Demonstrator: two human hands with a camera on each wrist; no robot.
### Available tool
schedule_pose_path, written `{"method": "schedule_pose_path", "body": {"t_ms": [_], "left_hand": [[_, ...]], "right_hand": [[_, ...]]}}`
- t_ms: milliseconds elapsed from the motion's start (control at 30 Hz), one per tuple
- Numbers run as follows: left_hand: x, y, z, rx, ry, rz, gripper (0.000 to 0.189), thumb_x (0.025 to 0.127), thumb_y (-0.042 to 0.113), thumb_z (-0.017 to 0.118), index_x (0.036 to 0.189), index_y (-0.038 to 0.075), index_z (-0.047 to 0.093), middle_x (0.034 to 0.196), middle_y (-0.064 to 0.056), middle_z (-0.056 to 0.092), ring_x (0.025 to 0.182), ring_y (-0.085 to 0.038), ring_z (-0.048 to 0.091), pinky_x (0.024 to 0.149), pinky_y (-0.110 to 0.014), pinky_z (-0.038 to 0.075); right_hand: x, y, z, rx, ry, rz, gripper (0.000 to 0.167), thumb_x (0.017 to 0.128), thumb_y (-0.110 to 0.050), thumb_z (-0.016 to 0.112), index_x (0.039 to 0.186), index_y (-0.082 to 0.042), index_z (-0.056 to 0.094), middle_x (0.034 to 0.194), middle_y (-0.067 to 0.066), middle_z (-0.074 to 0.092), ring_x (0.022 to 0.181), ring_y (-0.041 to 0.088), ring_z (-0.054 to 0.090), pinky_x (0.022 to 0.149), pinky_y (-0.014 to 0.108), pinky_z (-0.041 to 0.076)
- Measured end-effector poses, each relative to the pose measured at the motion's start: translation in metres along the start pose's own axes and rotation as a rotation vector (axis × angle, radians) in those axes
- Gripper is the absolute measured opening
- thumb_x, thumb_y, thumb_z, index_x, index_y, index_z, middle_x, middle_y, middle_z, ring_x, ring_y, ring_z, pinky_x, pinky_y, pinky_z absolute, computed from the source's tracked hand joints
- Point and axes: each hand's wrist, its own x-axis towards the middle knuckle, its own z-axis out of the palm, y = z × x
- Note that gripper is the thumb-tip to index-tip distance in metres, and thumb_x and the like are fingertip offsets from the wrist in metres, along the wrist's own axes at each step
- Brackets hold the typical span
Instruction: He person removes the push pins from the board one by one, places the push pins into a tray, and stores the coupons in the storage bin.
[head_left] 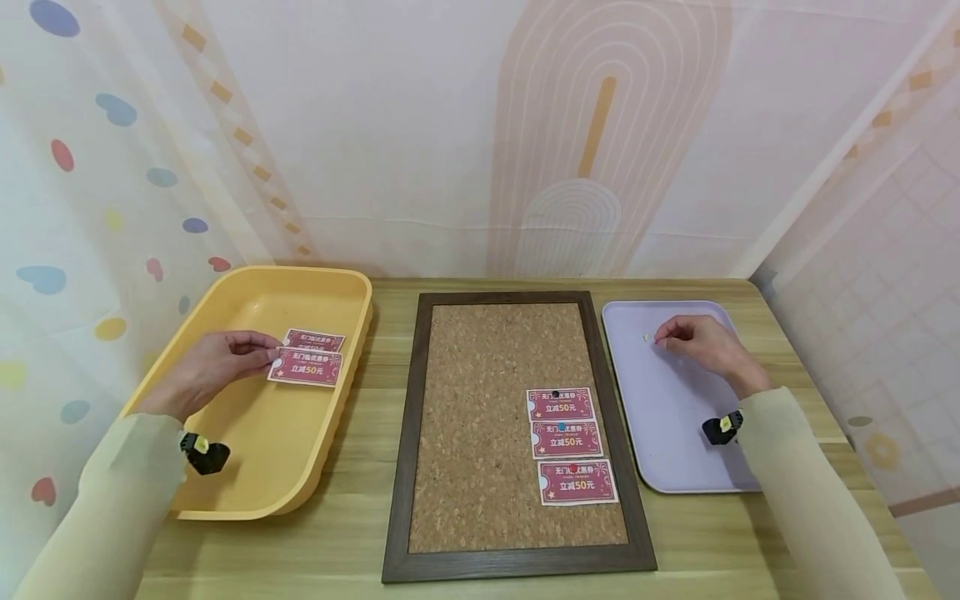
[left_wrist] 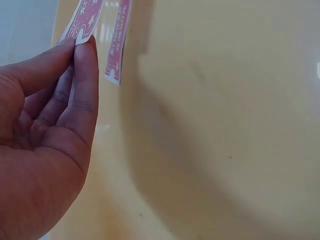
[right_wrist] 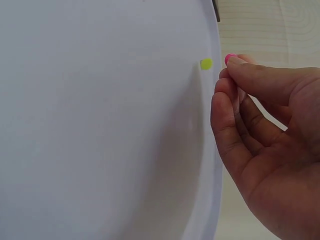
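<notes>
My left hand [head_left: 213, 371] pinches one end of a red coupon [head_left: 305, 368] between thumb and fingers, over the yellow bin [head_left: 360, 308]. Just behind it, a second coupon [head_left: 318, 338] lies in the bin, partly covered in the head view. Over the lilac tray [head_left: 660, 467], my right hand [head_left: 701, 343] holds a small pink pushpin [right_wrist: 230, 58] at the tips of thumb and forefinger. A yellow-green pushpin [right_wrist: 206, 63] lies on the tray close to those fingertips.
Between bin and tray lies a corkboard [head_left: 480, 417] with a dark wooden frame. Three coupons are pinned in a column along its right side: a top one [head_left: 562, 408] with a black pin, a middle one [head_left: 567, 442] with blue, a lowest one [head_left: 577, 486] with red.
</notes>
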Motion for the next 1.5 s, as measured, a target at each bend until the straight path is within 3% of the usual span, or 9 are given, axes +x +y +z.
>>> {"method": "schedule_pose_path", "body": {"t_ms": [200, 533, 733, 1033, 1233, 1400, 1500], "left_hand": [[0.002, -0.008, -0.001, 0.004, -0.021, -0.006, 0.038, 0.106, 0.010, 0.060, 0.134, -0.014, 0.054, 0.107, 0.006, 0.070, 0.094, -0.002, 0.064, 0.084, -0.021, 0.056], [0.009, -0.020, -0.002, -0.058, -0.006, -0.032, 0.038, 0.105, 0.006, 0.060, 0.133, -0.019, 0.052, 0.100, 0.008, 0.071, 0.089, -0.002, 0.067, 0.081, -0.023, 0.058], [0.010, -0.022, -0.004, -0.010, 0.000, -0.035, 0.036, 0.105, 0.005, 0.058, 0.131, -0.019, 0.054, 0.105, -0.001, 0.072, 0.088, -0.004, 0.067, 0.080, -0.022, 0.058], [0.006, -0.020, -0.005, 0.093, 0.010, -0.040, 0.043, 0.103, 0.017, 0.067, 0.130, -0.016, 0.059, 0.109, -0.006, 0.073, 0.087, -0.005, 0.066, 0.080, -0.021, 0.057], [-0.001, -0.010, -0.008, 0.155, 0.069, 0.017, 0.045, 0.103, 0.023, 0.067, 0.129, -0.013, 0.060, 0.104, 0.008, 0.072, 0.089, -0.003, 0.064, 0.077, -0.020, 0.053], [-0.006, 0.010, -0.003, 0.164, 0.152, 0.076, 0.045, 0.102, 0.028, 0.068, 0.129, -0.007, 0.061, 0.099, 0.024, 0.066, 0.089, 0.003, 0.061, 0.077, -0.014, 0.048], [-0.010, 0.025, 0.005, 0.182, 0.196, 0.100, 0.045, 0.102, 0.032, 0.068, 0.129, -0.003, 0.062, 0.100, 0.026, 0.064, 0.090, 0.009, 0.058, 0.078, -0.010, 0.045]], "right_hand": [[0.002, 0.007, 0.002, -0.003, -0.017, -0.001, 0.009, 0.097, 0.000, 0.068, 0.102, 0.008, 0.071, 0.094, 0.014, 0.070, 0.079, 0.007, 0.055, 0.069, 0.019, 0.046], [0.003, 0.010, 0.002, -0.014, -0.033, 0.003, 0.011, 0.097, -0.002, 0.069, 0.102, 0.008, 0.071, 0.094, 0.013, 0.072, 0.080, 0.007, 0.055, 0.070, 0.018, 0.045], [0.003, 0.011, 0.002, -0.033, -0.031, 0.017, 0.011, 0.096, -0.001, 0.070, 0.102, 0.007, 0.073, 0.095, 0.015, 0.072, 0.084, 0.013, 0.057, 0.071, 0.018, 0.045], [0.002, 0.008, 0.003, -0.043, -0.038, 0.019, 0.013, 0.096, -0.003, 0.071, 0.104, 0.006, 0.075, 0.103, 0.018, 0.074, 0.092, 0.017, 0.058, 0.074, 0.017, 0.045], [0.001, 0.006, 0.004, -0.055, -0.035, 0.036, 0.014, 0.098, -0.005, 0.069, 0.107, 0.004, 0.075, 0.105, 0.017, 0.074, 0.092, 0.017, 0.058, 0.075, 0.019, 0.046], [-0.002, 0.003, 0.002, -0.047, -0.014, 0.038, 0.018, 0.099, -0.005, 0.066, 0.113, 0.004, 0.071, 0.104, 0.016, 0.072, 0.089, 0.019, 0.058, 0.074, 0.022, 0.047], [-0.005, 0.000, 0.001, -0.022, 0.000, 0.018, 0.022, 0.100, -0.005, 0.064, 0.118, 0.007, 0.068, 0.104, 0.018, 0.071, 0.089, 0.019, 0.059, 0.074, 0.022, 0.049]]}}
